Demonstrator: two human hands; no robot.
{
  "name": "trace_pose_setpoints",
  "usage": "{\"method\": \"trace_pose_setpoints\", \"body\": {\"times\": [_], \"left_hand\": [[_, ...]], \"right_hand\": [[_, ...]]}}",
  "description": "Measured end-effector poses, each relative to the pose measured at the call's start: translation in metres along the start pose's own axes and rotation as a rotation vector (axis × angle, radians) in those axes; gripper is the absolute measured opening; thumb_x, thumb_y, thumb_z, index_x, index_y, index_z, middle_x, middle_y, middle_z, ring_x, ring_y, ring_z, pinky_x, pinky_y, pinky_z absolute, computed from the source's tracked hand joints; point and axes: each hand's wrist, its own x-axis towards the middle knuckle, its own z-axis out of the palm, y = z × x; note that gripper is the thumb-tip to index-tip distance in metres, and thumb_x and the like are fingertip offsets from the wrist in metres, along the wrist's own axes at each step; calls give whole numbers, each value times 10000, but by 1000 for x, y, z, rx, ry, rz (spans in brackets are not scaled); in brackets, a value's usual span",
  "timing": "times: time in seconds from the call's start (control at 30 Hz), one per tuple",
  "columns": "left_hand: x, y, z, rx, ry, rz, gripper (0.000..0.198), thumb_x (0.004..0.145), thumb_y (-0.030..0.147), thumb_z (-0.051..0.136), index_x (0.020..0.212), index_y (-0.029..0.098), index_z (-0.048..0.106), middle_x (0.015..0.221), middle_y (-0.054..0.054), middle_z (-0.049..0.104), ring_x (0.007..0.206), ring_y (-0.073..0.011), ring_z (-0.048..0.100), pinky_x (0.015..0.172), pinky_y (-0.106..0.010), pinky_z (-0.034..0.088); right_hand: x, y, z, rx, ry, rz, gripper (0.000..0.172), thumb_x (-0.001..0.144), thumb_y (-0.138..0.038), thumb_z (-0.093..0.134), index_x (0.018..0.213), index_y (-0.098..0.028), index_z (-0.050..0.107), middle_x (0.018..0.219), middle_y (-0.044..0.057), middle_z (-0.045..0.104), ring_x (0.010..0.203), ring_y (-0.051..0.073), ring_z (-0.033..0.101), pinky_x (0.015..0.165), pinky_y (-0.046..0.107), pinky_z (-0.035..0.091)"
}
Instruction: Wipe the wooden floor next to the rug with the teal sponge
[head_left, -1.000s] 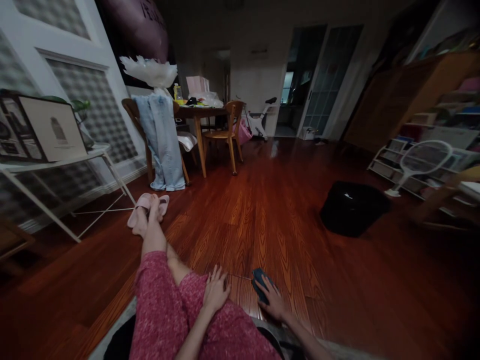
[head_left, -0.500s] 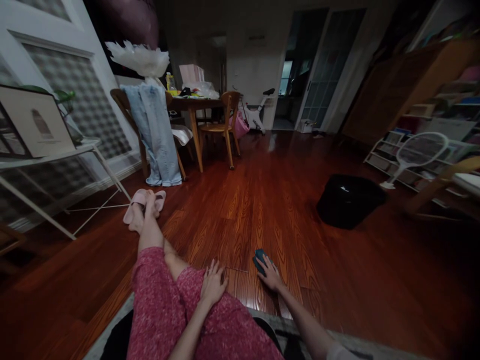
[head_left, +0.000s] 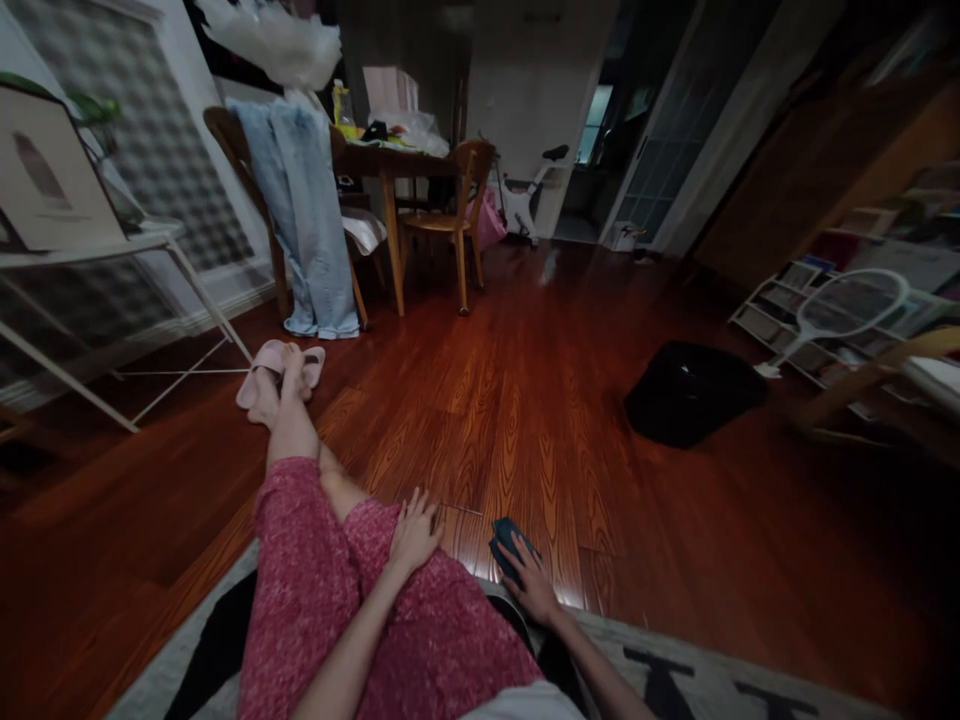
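Observation:
My right hand (head_left: 534, 584) is over the wooden floor with its fingers laid across a dark teal cloth (head_left: 505, 536), which looks folded. The cloth's far end sticks out beyond the fingertips; the part under the palm is hidden. Resting on the thigh, my left hand (head_left: 415, 532) lies flat on the pink-red trousers (head_left: 315, 580) with the fingers slightly apart and holds nothing.
Reddish-brown floorboards (head_left: 480, 400) stretch ahead. A black bin (head_left: 690, 395) stands to the right, near a white racket (head_left: 851, 305). At left are pink slippers (head_left: 259, 365), a white-framed table (head_left: 169, 235) and a chair draped with jeans (head_left: 304, 220). A patterned rug (head_left: 705, 670) lies below.
My right hand and the teal cloth have come closer to my body and a little left. My left hand stays on the thigh. The view has shifted with my head.

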Motion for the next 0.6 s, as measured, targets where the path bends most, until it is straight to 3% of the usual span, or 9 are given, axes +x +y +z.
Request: {"method": "trace_pose_setpoints", "body": {"times": [0.1,0.3,0.4,0.5,0.6], "left_hand": [[-1,-1,0,7,1,10,533,954,384,400,1435,188,521,1626,-91,334,1547,-242,142,1256,-468,160],[1,-3,2,17,4,9,545,951,391,384,1442,195,515,1631,-78,327,1547,-233,142,1254,-453,174],[3,-4,5,14,14,6,550,940,387,388,1442,205,517,1637,-73,311,1548,-236,138,1244,-468,203],[4,-4,6,1,23,1,561,927,382,394,1445,203,516,1638,-74,306,1548,-242,140,1239,-478,211],[3,-2,5,-15,24,6,558,924,378,394,1437,200,526,1635,-79,315,1548,-246,140,1242,-481,198]], "right_hand": [[7,-2,-10,2,-10,-15,597,955,-557,388,1531,-404,357,1675,-18,199,1548,244,130,1228,501,156],[82,-18,-57,-13,-57,61,595,950,-489,455,1530,-420,341,1685,-33,158,1553,210,93,1227,480,132],[110,-31,-70,-17,-48,113,603,949,-485,474,1532,-407,340,1685,-12,170,1550,218,113,1221,496,141],[111,-38,-66,-27,-33,127,621,940,-498,486,1535,-378,352,1681,17,189,1546,239,138,1217,508,155],[85,-33,-44,-5,-29,69,643,914,-545,506,1522,-374,387,1672,23,214,1546,255,138,1223,518,149]]}}
